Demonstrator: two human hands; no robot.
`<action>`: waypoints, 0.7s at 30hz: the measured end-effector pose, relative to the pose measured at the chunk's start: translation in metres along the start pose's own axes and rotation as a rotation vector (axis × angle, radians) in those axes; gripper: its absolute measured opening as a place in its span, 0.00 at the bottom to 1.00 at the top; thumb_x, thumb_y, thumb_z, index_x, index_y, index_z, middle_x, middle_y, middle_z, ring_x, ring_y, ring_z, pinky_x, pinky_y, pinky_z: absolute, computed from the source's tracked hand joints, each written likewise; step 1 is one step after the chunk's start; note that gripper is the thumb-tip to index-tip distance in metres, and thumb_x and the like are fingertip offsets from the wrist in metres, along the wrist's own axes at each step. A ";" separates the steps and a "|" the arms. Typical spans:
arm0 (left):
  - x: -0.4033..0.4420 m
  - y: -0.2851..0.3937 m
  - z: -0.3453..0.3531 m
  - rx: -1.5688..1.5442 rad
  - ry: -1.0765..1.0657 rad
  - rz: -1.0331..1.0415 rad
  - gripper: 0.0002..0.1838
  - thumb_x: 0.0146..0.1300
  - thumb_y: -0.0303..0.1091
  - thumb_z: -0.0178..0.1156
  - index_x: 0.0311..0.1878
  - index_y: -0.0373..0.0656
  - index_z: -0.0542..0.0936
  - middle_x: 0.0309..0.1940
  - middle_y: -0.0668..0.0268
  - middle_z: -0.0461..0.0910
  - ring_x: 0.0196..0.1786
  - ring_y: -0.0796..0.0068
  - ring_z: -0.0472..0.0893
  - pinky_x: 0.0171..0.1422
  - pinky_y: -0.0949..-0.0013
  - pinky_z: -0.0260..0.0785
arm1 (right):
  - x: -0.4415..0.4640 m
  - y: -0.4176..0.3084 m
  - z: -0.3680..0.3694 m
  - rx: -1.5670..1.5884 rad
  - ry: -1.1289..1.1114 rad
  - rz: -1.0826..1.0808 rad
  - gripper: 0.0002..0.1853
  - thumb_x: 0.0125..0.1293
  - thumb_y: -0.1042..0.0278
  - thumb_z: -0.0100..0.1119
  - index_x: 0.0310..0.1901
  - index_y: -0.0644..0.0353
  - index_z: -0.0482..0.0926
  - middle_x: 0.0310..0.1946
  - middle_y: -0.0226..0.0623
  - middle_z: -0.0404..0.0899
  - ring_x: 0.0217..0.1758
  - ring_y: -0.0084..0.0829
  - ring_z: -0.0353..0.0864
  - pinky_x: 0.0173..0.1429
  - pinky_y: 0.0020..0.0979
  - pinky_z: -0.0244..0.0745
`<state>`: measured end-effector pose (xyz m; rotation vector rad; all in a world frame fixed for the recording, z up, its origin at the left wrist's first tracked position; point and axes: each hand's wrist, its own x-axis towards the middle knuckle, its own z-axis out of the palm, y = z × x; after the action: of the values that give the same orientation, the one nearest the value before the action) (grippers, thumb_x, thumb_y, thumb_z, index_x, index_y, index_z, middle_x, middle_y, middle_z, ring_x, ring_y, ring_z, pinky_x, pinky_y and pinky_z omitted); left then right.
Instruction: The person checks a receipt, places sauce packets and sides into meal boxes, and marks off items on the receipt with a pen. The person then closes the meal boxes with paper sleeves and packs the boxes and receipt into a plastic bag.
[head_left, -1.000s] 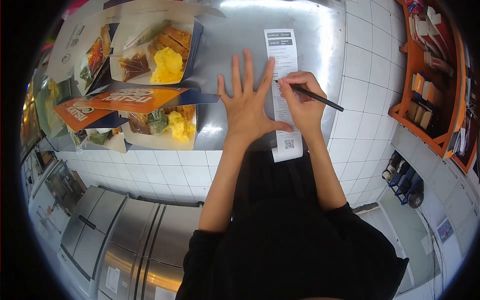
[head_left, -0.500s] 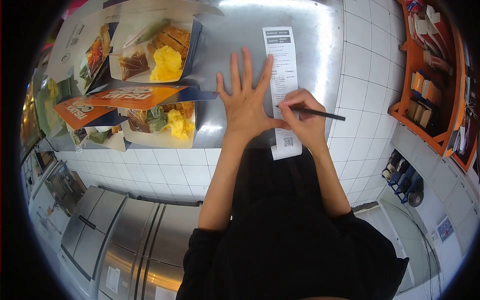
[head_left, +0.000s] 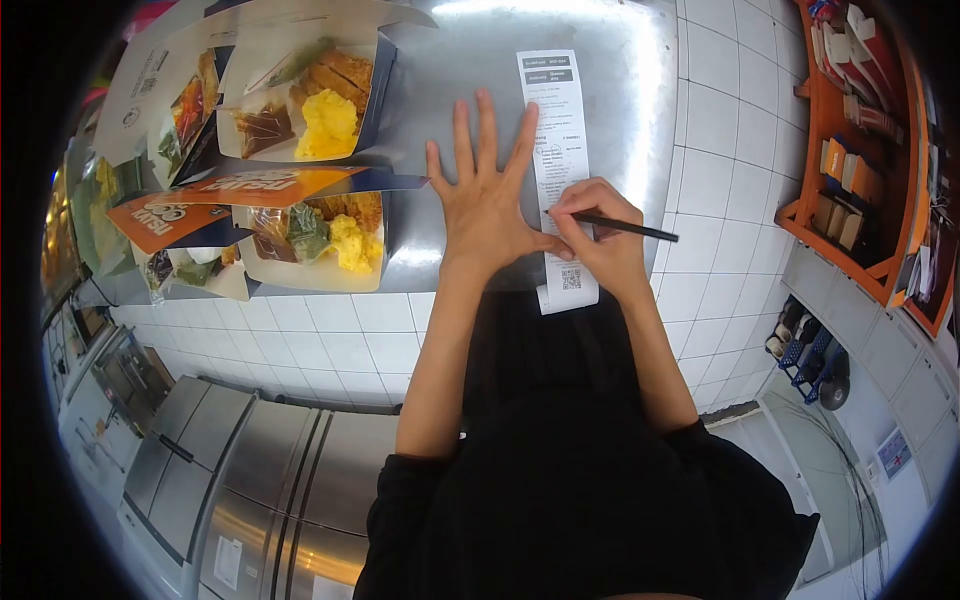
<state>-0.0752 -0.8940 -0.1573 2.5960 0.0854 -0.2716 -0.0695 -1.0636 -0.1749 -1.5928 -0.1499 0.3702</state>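
Note:
A long printed receipt [head_left: 556,100] lies on the steel table [head_left: 440,75], its lower end curling over the near edge. My left hand [head_left: 485,220] is spread flat on the table left of it, with the thumb and a fingertip on the paper. In my right hand [head_left: 608,240] is a slim black pen [head_left: 640,229], gripped near its tip. The tip touches or hovers just over the receipt's middle; I cannot tell which. Small handwritten circles show on the print above it.
Left of my hands stand open meal boxes, one with fried cutlet and scrambled egg [head_left: 328,125], another [head_left: 355,245] nearer me. Orange printed flaps [head_left: 250,188] stick out between them. An orange shelf [head_left: 865,200] hangs at right; steel refrigerators [head_left: 260,480] stand at lower left.
The whole view has shifted slightly, with table, receipt and hands a little further left and up. My left hand stays spread and the pen stays over the receipt's middle.

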 end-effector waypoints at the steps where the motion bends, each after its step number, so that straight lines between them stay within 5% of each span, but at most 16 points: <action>1: 0.000 0.000 -0.001 -0.005 -0.012 -0.005 0.83 0.11 0.59 0.84 0.81 0.65 0.49 0.82 0.50 0.34 0.83 0.48 0.32 0.76 0.30 0.27 | -0.001 0.002 -0.002 0.041 -0.025 -0.012 0.08 0.62 0.89 0.61 0.37 0.66 0.77 0.40 0.36 0.76 0.40 0.23 0.81 0.45 0.24 0.79; 10: 0.000 0.001 -0.003 0.000 -0.022 -0.015 0.86 0.07 0.61 0.84 0.81 0.66 0.49 0.82 0.50 0.33 0.83 0.49 0.31 0.77 0.30 0.27 | -0.001 0.001 -0.002 -0.012 0.263 -0.093 0.06 0.61 0.87 0.63 0.37 0.66 0.78 0.39 0.35 0.77 0.39 0.21 0.79 0.43 0.22 0.75; 21: 0.001 -0.002 0.001 0.022 -0.005 0.004 0.84 0.10 0.69 0.81 0.81 0.63 0.51 0.82 0.49 0.34 0.83 0.47 0.31 0.75 0.30 0.26 | 0.003 -0.002 -0.006 -0.061 0.164 -0.012 0.06 0.61 0.85 0.64 0.39 0.67 0.79 0.38 0.37 0.79 0.41 0.25 0.83 0.45 0.24 0.79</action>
<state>-0.0747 -0.8931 -0.1592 2.6166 0.0766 -0.2789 -0.0640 -1.0683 -0.1733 -1.6748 -0.0454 0.2256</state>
